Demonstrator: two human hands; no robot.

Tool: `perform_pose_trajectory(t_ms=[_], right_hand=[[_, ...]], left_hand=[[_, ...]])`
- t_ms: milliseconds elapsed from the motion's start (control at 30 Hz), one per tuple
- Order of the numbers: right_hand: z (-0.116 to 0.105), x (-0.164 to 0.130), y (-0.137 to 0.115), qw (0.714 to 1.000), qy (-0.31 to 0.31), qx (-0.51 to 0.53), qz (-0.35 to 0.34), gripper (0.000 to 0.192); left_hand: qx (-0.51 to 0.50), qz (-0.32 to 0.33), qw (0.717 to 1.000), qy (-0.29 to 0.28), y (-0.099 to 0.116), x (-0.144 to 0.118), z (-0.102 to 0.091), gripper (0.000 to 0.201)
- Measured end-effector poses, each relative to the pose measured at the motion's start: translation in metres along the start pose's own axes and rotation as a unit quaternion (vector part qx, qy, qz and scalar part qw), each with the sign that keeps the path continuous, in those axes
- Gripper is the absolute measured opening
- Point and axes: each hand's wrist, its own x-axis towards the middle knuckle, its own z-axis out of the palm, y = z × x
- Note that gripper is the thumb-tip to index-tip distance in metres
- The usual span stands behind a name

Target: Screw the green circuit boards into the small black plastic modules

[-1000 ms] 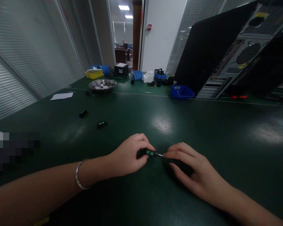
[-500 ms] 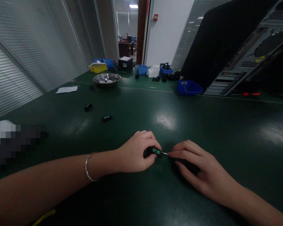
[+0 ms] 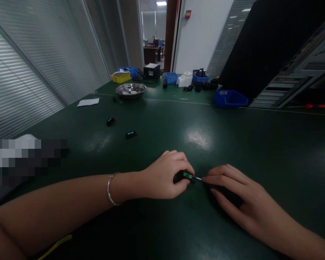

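My left hand [image 3: 169, 177], a silver bangle on its wrist, is closed on a small black part with a green circuit board [image 3: 188, 176]. Thumb and fingers pinch it from both sides, just over the table. To its right, my right hand [image 3: 238, 195] grips a thin screwdriver [image 3: 198, 178] whose metal shaft points left and meets the end of the black part. Its dark handle is mostly hidden under my fingers and palm. Two similar black parts with green tops lie farther off, one in the middle left [image 3: 130, 134] and another beyond it [image 3: 110, 121].
On the green table [image 3: 162, 119] stand a steel bowl [image 3: 130, 91], a yellow bin [image 3: 121, 77] and a blue bin [image 3: 230, 99]. Paper [image 3: 88, 102] lies at the left. A large black computer case [image 3: 262, 47] rises at the right, near a red-handled tool [image 3: 318, 106].
The view has swung slightly left, so everything appears farther right. Both hands keep their grips, with the screwdriver shaft still against the black part.
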Motion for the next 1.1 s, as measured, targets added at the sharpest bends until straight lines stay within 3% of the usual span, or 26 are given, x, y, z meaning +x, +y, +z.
perform_pose_trajectory(t_ms=[833,1100], right_hand=[[-0.0007,0.0027,0.0,1.0,0.013,0.0,-0.01,0.034],[-0.0016,0.0019,0.0041,0.999,-0.014,-0.02,-0.028,0.033]], left_hand=[[0.002,0.006,1.0,0.002,-0.0027,0.0012,0.0013,0.015],[0.008,0.014,1.0,0.001,-0.0013,0.0011,0.0021,0.017]])
